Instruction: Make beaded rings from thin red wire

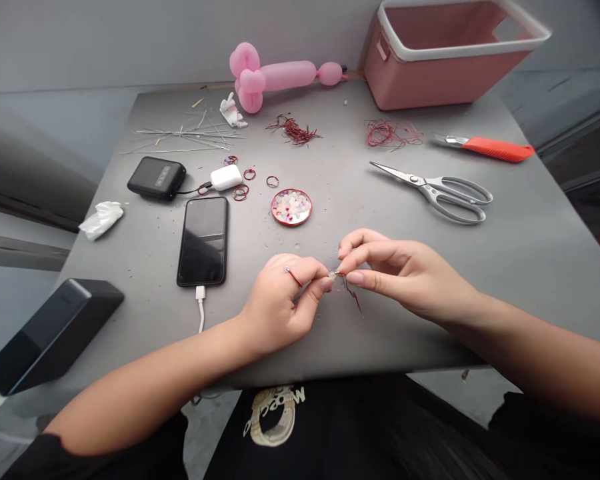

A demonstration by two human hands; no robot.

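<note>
Above the front part of the grey table, my left hand [287,300] pinches a small pale bead [333,275] between thumb and forefinger. A thin red ring of thread sits on one of its fingers. My right hand [400,270] meets it from the right, thumb and forefinger closed on a dark red thread [353,293] at the bead. Loose ends of that thread hang below the fingertips. Just beyond the hands lies a round red-rimmed dish [291,207] of pale and pink beads. Several small red thread rings [241,193] lie farther back on the left.
Scissors [433,190] and an orange-handled cutter [497,148] lie at right. A phone [203,241], power banks [156,178] and a white case [227,177] occupy the left. Behind are thread piles [300,131], wires [180,137], a pink balloon [287,75] and a pink bin [430,77].
</note>
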